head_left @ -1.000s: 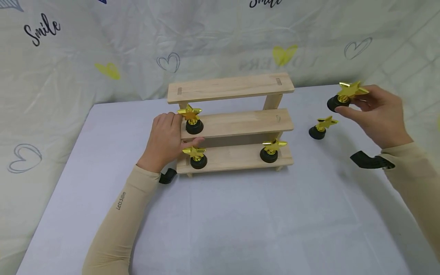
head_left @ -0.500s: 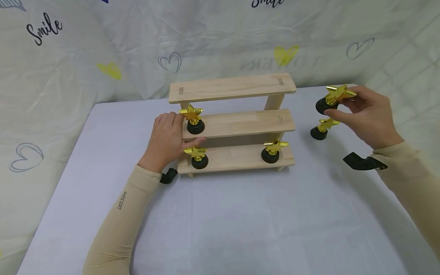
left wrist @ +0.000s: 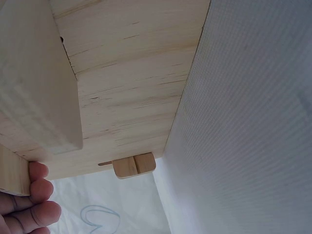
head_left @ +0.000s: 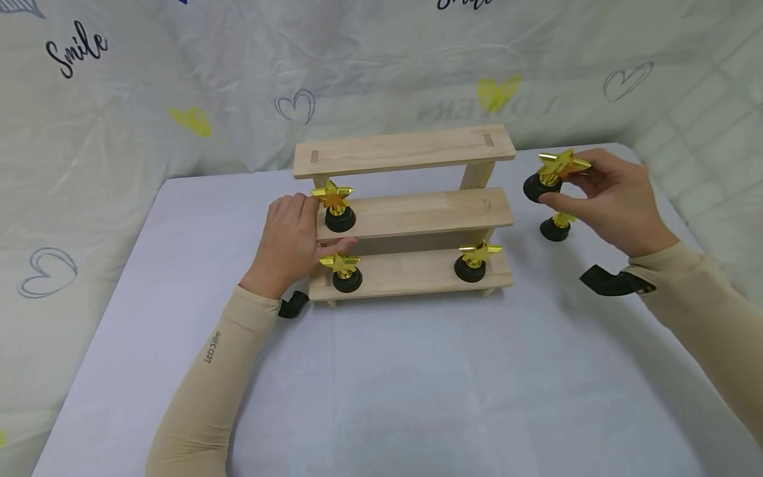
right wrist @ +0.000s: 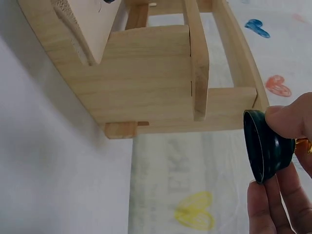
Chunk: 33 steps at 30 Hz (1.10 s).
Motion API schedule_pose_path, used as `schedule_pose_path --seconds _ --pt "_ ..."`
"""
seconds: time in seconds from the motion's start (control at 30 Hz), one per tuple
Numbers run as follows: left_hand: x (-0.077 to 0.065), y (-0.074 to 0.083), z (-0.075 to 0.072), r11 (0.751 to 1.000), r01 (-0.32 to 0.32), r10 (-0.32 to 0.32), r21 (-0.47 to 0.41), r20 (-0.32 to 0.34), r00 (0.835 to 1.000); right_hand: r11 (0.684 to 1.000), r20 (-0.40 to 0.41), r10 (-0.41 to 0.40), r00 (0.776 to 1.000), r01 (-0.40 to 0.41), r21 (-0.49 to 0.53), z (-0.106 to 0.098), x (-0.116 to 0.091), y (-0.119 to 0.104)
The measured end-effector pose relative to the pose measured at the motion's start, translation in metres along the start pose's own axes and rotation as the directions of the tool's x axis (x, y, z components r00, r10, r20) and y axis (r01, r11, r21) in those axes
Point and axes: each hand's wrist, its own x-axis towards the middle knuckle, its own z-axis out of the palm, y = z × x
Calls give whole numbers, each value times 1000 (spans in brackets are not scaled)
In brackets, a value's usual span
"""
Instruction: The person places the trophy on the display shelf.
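Note:
My right hand (head_left: 620, 202) holds a small trophy (head_left: 558, 165), a gold star on a black round base, between thumb and fingers. It is up off the table, to the right of a three-tier wooden display stand (head_left: 411, 215). The hollow underside of its base (right wrist: 258, 146) shows in the right wrist view. My left hand (head_left: 286, 242) grips the left end of the stand's middle shelf; its fingertips (left wrist: 43, 190) curl over a board edge in the left wrist view. A similar trophy (head_left: 338, 215) stands at the middle shelf's left end.
On the bottom shelf one trophy (head_left: 346, 275) stands at the left and another (head_left: 471, 265) at the right. One more trophy (head_left: 556, 228) is on the white-covered table (head_left: 417, 384), its star partly hidden behind my right hand. A printed cloth (head_left: 387, 66) hangs behind.
My right hand has moved left with the trophy, closer to the stand, and now overlaps the trophy on the table. My left hand stays on the shelf end.

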Motion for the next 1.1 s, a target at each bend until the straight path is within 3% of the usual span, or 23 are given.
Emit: schedule_pose_path --seconds 0.3,0.8,1.1 --pt "2 -1 2 1000 -11 10 -11 -32 999 1000 65 -4 998 4 3 14 3 -1" --pt "1 0 4 1000 4 -4 -4 -32 999 996 177 -30 984 15 86 33 7 2" --pt "1 0 3 1000 2 -2 3 -21 1000 1000 196 4 981 -3 -4 46 9 3"
